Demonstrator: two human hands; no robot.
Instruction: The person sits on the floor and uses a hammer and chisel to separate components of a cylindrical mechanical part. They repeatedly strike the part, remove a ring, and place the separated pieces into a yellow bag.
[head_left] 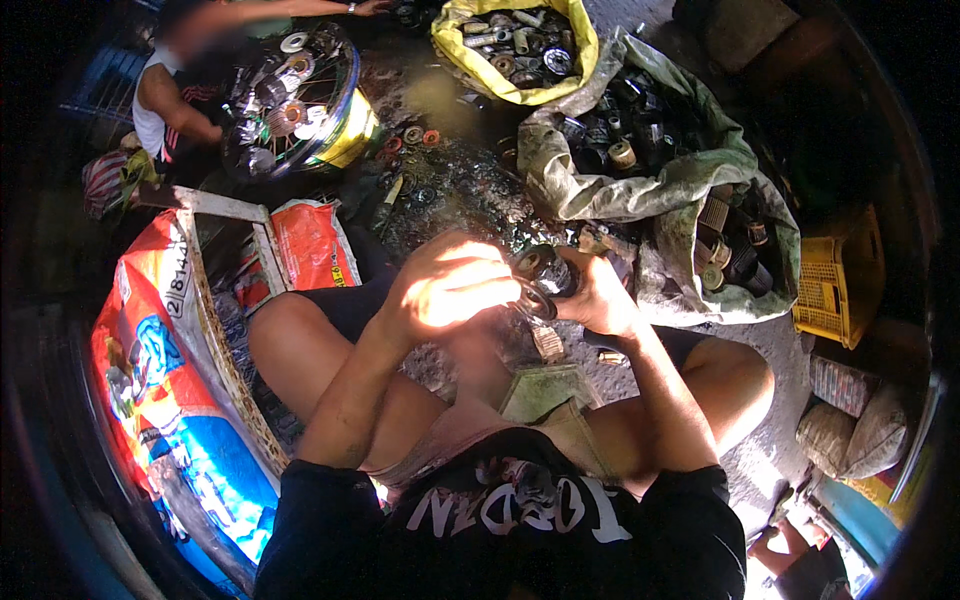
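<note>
In front of my crossed legs both hands meet at one greasy piece. My right hand (602, 298) is closed round a dark cylindrical part (546, 268), which looks like a vehicle filter body. My left hand (455, 285), bright with glare, has its fingers curled in, and the fingertips pinch a dark ring-shaped piece (537, 301) just below the cylinder. Whether ring and cylinder are joined I cannot tell. Beneath the hands a pleated filter element (548, 343) lies on the ground.
A yellow-rimmed sack (447, 70) and two pale sacks (560, 190) (668, 272) hold greasy parts. A spoked wheel (345, 110) carrying parts rests on a yellow bucket (352, 135) beside another person (165, 100). A yellow crate (822, 292) stands right; a red-and-blue sack (150, 330) left.
</note>
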